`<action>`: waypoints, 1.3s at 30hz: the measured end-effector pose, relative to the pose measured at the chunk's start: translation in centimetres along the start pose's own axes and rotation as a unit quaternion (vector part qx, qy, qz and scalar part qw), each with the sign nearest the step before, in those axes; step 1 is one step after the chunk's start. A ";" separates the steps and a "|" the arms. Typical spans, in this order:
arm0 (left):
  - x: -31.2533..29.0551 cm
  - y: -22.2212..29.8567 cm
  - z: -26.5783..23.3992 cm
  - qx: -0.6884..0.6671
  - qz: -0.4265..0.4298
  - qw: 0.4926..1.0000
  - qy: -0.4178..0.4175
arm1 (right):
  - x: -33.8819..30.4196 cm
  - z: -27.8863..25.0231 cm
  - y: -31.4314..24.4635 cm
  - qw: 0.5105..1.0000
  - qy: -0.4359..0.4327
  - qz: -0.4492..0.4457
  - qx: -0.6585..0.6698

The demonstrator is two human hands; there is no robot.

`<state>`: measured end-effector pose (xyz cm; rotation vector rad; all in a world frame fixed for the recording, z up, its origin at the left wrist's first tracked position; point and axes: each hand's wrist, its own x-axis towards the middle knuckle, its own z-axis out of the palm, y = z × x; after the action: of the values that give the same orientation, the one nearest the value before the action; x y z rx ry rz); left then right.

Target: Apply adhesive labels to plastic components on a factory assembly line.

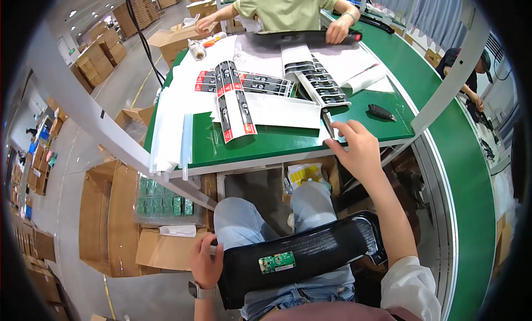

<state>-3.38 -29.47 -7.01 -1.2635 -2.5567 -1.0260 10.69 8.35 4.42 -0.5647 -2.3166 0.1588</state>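
Left hand (206, 264) grips the black shell (327, 248), likely steadying it across 2 thighs (238, 216); right hand (357, 152), fingers parted, hovers empty beside slim metal tool (328, 123).

An electronics assembly workshop, shown by a green rectangular circuit board (278, 262), a green-topped, white-framed metal workbench (400, 126), stacked brown cardboard boxes (131, 17) and a yellow-lined grey floor (77, 149).

Black panel (321, 246): plastic, streaked | tabletop (266, 146): smooth, semi-glossy | jeans (238, 214): denim cloth | carton (124, 224): matt cardboard
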 end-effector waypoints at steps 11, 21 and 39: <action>4.0 1.5 2.1 -0.017 0.068 0.986 -0.149 | -0.2 3.2 -6.5 0.981 -0.045 -0.128 0.140; 12.1 5.6 -0.7 -0.382 -0.048 0.918 -0.095 | 4.1 10.0 -9.8 0.978 0.081 -0.190 0.036; 14.7 9.2 -1.8 -0.642 -0.188 0.725 -0.163 | -0.7 1.7 -10.9 0.946 -0.007 -0.215 0.242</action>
<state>-6.41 -16.92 4.71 -1.0434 -2.1413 -3.2460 6.15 -1.59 5.73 0.1904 -2.2383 0.5021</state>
